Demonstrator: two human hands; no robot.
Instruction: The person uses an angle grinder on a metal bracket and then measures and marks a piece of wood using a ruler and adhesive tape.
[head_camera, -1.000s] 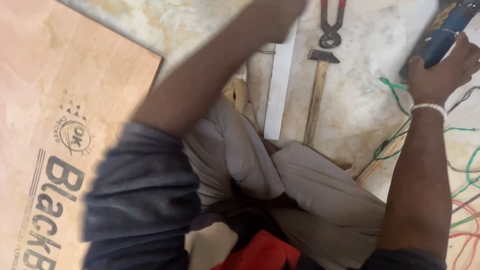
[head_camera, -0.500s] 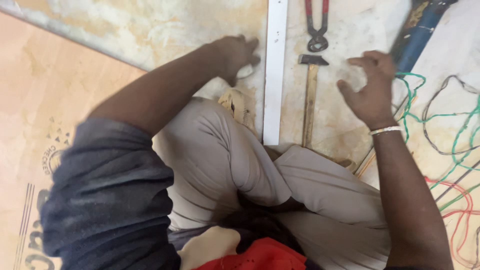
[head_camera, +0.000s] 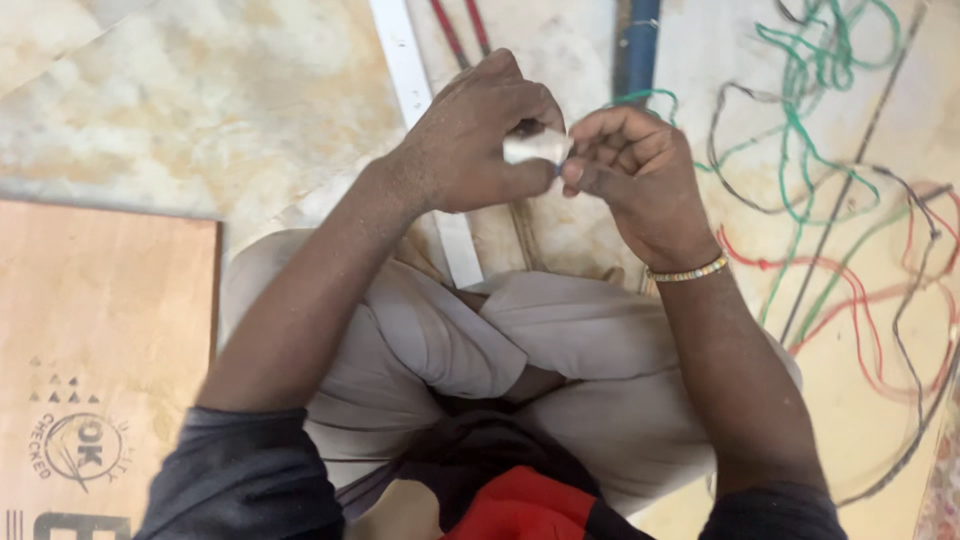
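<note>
Sitting: cross-legged on the floor, knees in pale trousers nearest the camera; dark sleeves at the bottom edge
Surface: mottled cream stone floor; a plywood sheet lies flat at the near left, its corner beside the left knee
Left hand: raised above the knees; fingers curled round a small white piece, thumb pressed under it
Right hand: just beside the left, touching the same white piece; fingertips pinch its right end; a bead bracelet on the wrist
White piece: between both hands, above the floor; its kind cannot be told
Under the hands: a white strip runs away from the knees, partly hidden by the left wrist
Farther: red handles and a blue tool at the top edge
Right side: loose green, red and black wires sprawl over the floor
</note>
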